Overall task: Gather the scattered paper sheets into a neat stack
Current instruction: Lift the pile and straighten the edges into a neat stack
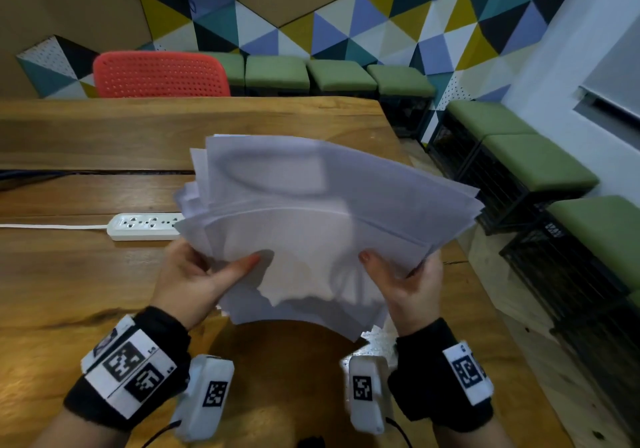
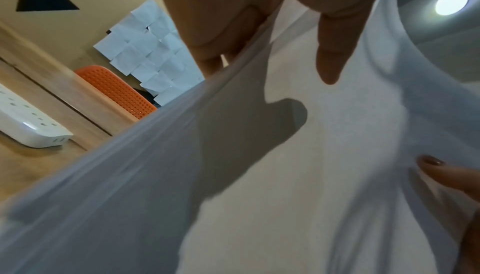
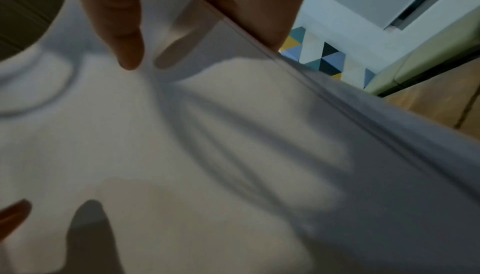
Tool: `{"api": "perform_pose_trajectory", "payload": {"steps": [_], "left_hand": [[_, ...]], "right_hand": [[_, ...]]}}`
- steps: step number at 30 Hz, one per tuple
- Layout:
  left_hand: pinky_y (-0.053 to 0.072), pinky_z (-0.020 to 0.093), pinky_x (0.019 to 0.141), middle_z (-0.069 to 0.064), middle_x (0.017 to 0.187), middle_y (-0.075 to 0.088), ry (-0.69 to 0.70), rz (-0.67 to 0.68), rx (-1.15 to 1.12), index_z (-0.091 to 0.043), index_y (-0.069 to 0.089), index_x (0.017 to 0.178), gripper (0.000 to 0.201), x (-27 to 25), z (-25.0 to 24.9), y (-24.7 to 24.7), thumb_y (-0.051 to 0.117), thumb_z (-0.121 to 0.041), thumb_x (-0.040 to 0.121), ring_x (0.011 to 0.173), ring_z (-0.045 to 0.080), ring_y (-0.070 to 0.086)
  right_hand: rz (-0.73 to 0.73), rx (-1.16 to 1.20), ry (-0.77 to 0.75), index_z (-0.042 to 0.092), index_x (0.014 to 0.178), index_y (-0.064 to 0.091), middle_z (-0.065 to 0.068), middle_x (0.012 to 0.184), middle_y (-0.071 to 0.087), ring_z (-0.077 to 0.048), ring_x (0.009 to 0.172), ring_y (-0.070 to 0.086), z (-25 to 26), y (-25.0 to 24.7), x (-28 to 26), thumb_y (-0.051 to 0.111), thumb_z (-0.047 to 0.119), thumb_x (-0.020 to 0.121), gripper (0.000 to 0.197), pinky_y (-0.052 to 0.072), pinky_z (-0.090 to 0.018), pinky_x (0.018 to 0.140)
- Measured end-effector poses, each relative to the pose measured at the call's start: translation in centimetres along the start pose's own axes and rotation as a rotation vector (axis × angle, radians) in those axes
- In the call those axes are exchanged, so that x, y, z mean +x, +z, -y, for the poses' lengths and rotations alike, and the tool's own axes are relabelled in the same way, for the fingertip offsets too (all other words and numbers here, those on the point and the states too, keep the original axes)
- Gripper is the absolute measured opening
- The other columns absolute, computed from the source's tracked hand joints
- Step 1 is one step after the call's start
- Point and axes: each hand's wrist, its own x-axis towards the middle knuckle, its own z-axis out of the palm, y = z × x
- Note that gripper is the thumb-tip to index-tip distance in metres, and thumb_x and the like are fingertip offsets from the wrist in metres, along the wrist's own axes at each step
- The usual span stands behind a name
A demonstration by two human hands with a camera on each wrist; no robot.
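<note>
A loose bundle of white paper sheets (image 1: 311, 212) is held up above the wooden table (image 1: 104, 129), bowed and fanned, its edges uneven. My left hand (image 1: 204, 274) grips its left side, thumb on top and fingers underneath. My right hand (image 1: 401, 278) grips the right side the same way. In the left wrist view the sheets (image 2: 259, 175) fill the frame, with my left hand (image 2: 262, 37) pinching their edge. The right wrist view shows the sheets (image 3: 182, 155) pinched by my right hand (image 3: 182, 21).
A white power strip (image 1: 142, 226) with its cable lies on the table just left of the sheets. A red chair (image 1: 159, 73) stands at the far side. Green stools (image 1: 533, 160) line the wall and the right edge. More sheets (image 2: 150, 52) hang pinned on the wall.
</note>
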Motion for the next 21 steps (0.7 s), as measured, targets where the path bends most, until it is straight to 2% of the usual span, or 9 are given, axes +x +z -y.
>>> {"api": "perform_pose_trajectory", "payload": {"steps": [2, 3, 4, 7, 9, 11, 14, 17, 21], "left_hand": [[0.052, 0.009, 0.062, -0.028, 0.081, 0.071, 0.048, 0.017, -0.008, -0.034, 0.068, 0.085, 0.035, 0.4, -0.7, -0.1, 0.085, -0.030, 0.054, 0.081, -0.006, 0.067], [0.051, 0.009, 0.062, -0.028, 0.080, 0.071, 0.085, 0.018, -0.005, -0.030, 0.067, 0.089, 0.036, 0.6, -1.0, 0.0, 0.083, -0.015, 0.060, 0.080, -0.007, 0.067], [0.052, 0.010, 0.063, -0.026, 0.081, 0.072, 0.121, 0.031, -0.020, -0.022, 0.064, 0.094, 0.043, 1.0, -0.9, -0.2, 0.085, -0.012, 0.058, 0.081, -0.005, 0.068], [0.056, 0.018, 0.071, -0.015, 0.096, 0.073, 0.153, 0.039, -0.032, -0.007, 0.056, 0.114, 0.093, 1.3, -1.2, -0.5, 0.088, -0.050, 0.038, 0.092, 0.005, 0.068], [0.056, 0.019, 0.074, -0.015, 0.100, 0.072, 0.147, 0.072, -0.011, -0.020, 0.061, 0.111, 0.085, 1.0, -1.3, -0.3, 0.085, -0.058, 0.039, 0.096, 0.005, 0.067], [0.056, 0.018, 0.073, -0.018, 0.101, 0.071, 0.155, 0.085, 0.030, -0.031, 0.061, 0.103, 0.073, 0.7, -1.3, 0.0, 0.082, -0.060, 0.040, 0.097, 0.004, 0.066], [0.055, 0.014, 0.068, -0.016, 0.095, 0.072, 0.159, 0.020, -0.006, -0.024, 0.058, 0.101, 0.077, 0.9, -0.7, -0.1, 0.084, -0.058, 0.037, 0.091, 0.000, 0.067], [0.053, 0.010, 0.065, -0.016, 0.092, 0.073, 0.150, 0.038, -0.011, -0.024, 0.058, 0.099, 0.070, 0.6, -0.9, 0.0, 0.086, -0.043, 0.038, 0.086, -0.006, 0.067], [0.051, 0.008, 0.068, -0.027, 0.091, 0.070, 0.174, 0.079, 0.003, -0.034, 0.066, 0.094, 0.054, 0.3, -1.2, 0.2, 0.084, -0.045, 0.044, 0.090, -0.007, 0.065]], "right_hand": [[0.026, 0.042, -0.062, 0.011, 0.106, 0.052, 0.010, 0.093, 0.071, -0.010, 0.088, 0.067, 1.4, 0.3, 0.6, 0.076, 0.012, 0.059, 0.053, 0.054, -0.021, 0.072], [0.051, 0.044, -0.084, 0.009, 0.104, 0.052, 0.009, 0.092, 0.070, -0.010, 0.086, 0.067, 1.9, 0.4, 0.9, 0.074, 0.015, 0.059, 0.050, 0.054, -0.022, 0.071], [0.069, 0.043, -0.099, 0.006, 0.104, 0.053, 0.009, 0.091, 0.070, -0.011, 0.086, 0.067, 2.4, 0.5, 1.0, 0.073, 0.017, 0.059, 0.050, 0.054, -0.023, 0.071], [0.056, 0.071, -0.119, -0.006, 0.111, 0.047, 0.009, 0.093, 0.069, -0.011, 0.089, 0.066, 2.8, 0.7, 1.2, 0.073, 0.019, 0.059, 0.063, 0.053, -0.021, 0.074], [0.071, 0.056, -0.110, -0.007, 0.113, 0.046, 0.011, 0.095, 0.068, -0.008, 0.090, 0.066, 3.0, 1.0, 1.0, 0.073, 0.018, 0.059, 0.065, 0.053, -0.018, 0.074], [0.117, 0.029, -0.110, 0.003, 0.111, 0.047, 0.014, 0.097, 0.067, -0.005, 0.092, 0.066, 3.1, 1.4, 0.7, 0.073, 0.015, 0.059, 0.059, 0.053, -0.016, 0.073], [0.026, 0.088, -0.121, 0.010, 0.113, 0.043, 0.014, 0.096, 0.068, -0.004, 0.090, 0.066, 2.9, 1.1, 0.8, 0.073, 0.014, 0.057, 0.063, 0.053, -0.015, 0.072], [0.031, 0.102, -0.113, 0.009, 0.110, 0.044, 0.018, 0.092, 0.070, 0.002, 0.085, 0.067, 2.7, 1.0, 0.7, 0.075, -0.001, 0.057, 0.062, 0.052, -0.012, 0.069], [0.040, 0.089, -0.130, 0.016, 0.109, 0.044, 0.020, 0.097, 0.068, 0.003, 0.090, 0.064, 3.0, 1.9, 0.5, 0.080, 0.026, 0.057, 0.063, 0.051, -0.011, 0.073]]}}
